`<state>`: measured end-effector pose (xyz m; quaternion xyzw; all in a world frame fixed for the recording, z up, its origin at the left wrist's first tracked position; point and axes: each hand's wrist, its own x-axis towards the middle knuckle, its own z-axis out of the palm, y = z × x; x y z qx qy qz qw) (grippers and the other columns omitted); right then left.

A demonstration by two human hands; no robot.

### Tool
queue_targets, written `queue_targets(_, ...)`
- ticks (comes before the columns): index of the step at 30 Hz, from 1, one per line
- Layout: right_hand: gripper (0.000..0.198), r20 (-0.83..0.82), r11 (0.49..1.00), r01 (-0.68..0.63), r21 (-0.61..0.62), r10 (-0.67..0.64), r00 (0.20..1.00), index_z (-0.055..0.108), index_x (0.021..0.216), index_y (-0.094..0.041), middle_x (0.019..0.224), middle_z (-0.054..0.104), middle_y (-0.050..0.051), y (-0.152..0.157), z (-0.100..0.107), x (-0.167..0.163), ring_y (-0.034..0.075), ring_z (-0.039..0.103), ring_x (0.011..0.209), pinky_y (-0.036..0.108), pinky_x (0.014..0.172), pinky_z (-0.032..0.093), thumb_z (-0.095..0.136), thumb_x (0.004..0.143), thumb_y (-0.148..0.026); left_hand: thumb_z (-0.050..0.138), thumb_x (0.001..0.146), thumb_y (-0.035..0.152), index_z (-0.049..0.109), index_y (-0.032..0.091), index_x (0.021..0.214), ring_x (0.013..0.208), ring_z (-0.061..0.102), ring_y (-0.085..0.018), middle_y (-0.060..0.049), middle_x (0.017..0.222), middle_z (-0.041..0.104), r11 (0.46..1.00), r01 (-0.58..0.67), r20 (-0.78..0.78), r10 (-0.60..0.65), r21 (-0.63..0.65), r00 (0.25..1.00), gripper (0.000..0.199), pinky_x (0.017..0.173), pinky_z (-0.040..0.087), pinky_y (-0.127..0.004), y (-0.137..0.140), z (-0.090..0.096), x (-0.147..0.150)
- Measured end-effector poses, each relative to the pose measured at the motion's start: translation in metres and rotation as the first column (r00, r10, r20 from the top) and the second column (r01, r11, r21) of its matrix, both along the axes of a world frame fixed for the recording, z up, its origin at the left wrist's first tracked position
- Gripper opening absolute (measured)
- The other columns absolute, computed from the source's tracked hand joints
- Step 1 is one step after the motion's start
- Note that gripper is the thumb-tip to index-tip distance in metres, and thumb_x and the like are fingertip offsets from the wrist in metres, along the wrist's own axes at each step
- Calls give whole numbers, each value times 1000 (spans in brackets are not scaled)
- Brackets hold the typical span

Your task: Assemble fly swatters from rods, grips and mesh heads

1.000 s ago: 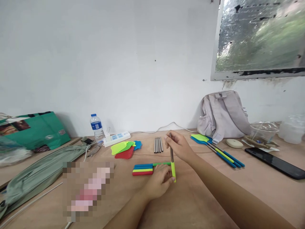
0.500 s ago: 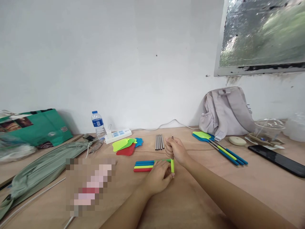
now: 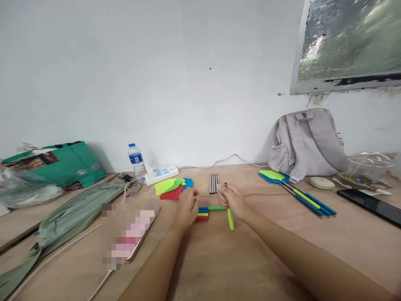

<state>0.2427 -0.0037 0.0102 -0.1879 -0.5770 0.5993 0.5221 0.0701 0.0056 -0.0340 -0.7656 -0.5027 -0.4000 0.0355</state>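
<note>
My right hand [image 3: 232, 200] is closed around a thin metal rod with a yellow-green handle [image 3: 230, 218], whose lower end points toward me over the wooden table [image 3: 238, 259]. My left hand [image 3: 186, 207] lies over a small stack of coloured handles [image 3: 203, 213] in blue, green, yellow and red, fingers spread toward the pile of coloured swatter heads [image 3: 171, 188]. Several bare metal rods [image 3: 213, 183] lie side by side just beyond both hands.
Assembled swatters [image 3: 296, 191] lie to the right before a grey backpack [image 3: 308, 142]. A phone [image 3: 371, 207], plastic cup [image 3: 368, 165] and soap-like oval [image 3: 321, 182] are far right. Left: water bottle [image 3: 136, 160], power strip [image 3: 162, 174], green bag [image 3: 59, 163], grey-green pouch [image 3: 65, 217].
My left hand let go of the yellow-green handle and moved left onto the stack of coloured handles. My right hand slid down the rod and now holds it alone, lower over the table.
</note>
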Motion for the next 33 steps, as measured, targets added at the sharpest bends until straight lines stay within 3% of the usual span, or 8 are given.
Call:
queue_targets(6, 40, -5, 1000, 29, -7, -29, 1000, 29, 50, -21, 39, 21, -12, 3, -4, 2, 2, 15, 31, 19, 32, 10, 51, 73, -45, 31, 68, -1, 44, 15, 107, 103, 47, -21, -10, 103, 52, 933, -360, -2, 360, -5, 933, 44, 91, 38, -39, 35, -20, -51)
queue_targets(12, 42, 12, 1000, 10, -10, -10, 1000, 29, 51, -21, 40, 21, -12, 2, -2, -2, 3, 15, 32, 20, 33, 11, 51, 72, -49, 35, 69, 1, 38, 8, 120, 121, 33, -24, -16, 123, 44, 869, -487, -106, 478, -87, 872, 52, 101, 27, -38, 54, -28, -60)
queue_targets(16, 40, 22, 998, 54, -6, -54, 998, 31, 58, -21, 43, 21, -12, 0, -13, 4, 4, 16, 34, 20, 34, 14, 49, 73, -53, 41, 70, 10, 32, 0, 124, 127, 22, -33, -23, 131, 35, 796, -589, -144, 572, -142, 807, 55, 102, 21, -45, 63, -32, -60)
queue_targets(19, 36, 181, 993, 112, 28, -115, 977, 38, 68, -21, 47, 30, -10, -9, -35, 15, 7, 28, 39, 20, 39, 22, 48, 74, -56, 42, 73, 20, 31, -4, 124, 124, 24, -38, -27, 128, 36, 736, -648, -159, 628, -197, 762, 57, 99, 22, -49, 68, -35, -63)
queue_targets(21, 33, 366, 986, 54, 156, -109, 924, 41, 68, -21, 51, 37, -7, -16, -48, 23, 9, 35, 46, 21, 44, 27, 49, 75, -52, 41, 75, 24, 32, -6, 123, 123, 25, -39, -27, 125, 39, 717, -661, -178, 637, -220, 750, 57, 98, 23, -48, 70, -36, -64)
queue_targets(24, 29, 431, 978, -4, 209, -89, 898, 39, 71, -21, 56, 37, -6, -21, -58, 34, 10, 37, 50, 22, 48, 30, 45, 80, -48, 40, 76, 26, 36, -3, 121, 121, 29, -38, -25, 121, 42, 714, -664, -211, 630, -222, 747, 54, 97, 24, -47, 68, -33, -65)
queue_targets(29, 26, 484, 946, 131, 297, -268, 833, 43, 73, -21, 65, 39, -3, -15, -59, 57, 13, 38, 62, 25, 59, 33, 42, 82, -46, 36, 77, 22, 42, 5, 117, 105, 47, -30, -19, 110, 48, 750, -629, -260, 578, -203, 773, 43, 88, 34, -42, 63, -27, -65)
queue_targets(33, 24, 469, 933, 197, 300, -324, 822, 48, 79, -22, 66, 43, -3, -7, -64, 76, 14, 41, 64, 26, 62, 34, 46, 80, -45, 39, 76, 18, 47, 10, 111, 102, 48, -26, -16, 107, 50, 779, -595, -276, 539, -196, 796, 37, 86, 36, -37, 62, -25, -65)
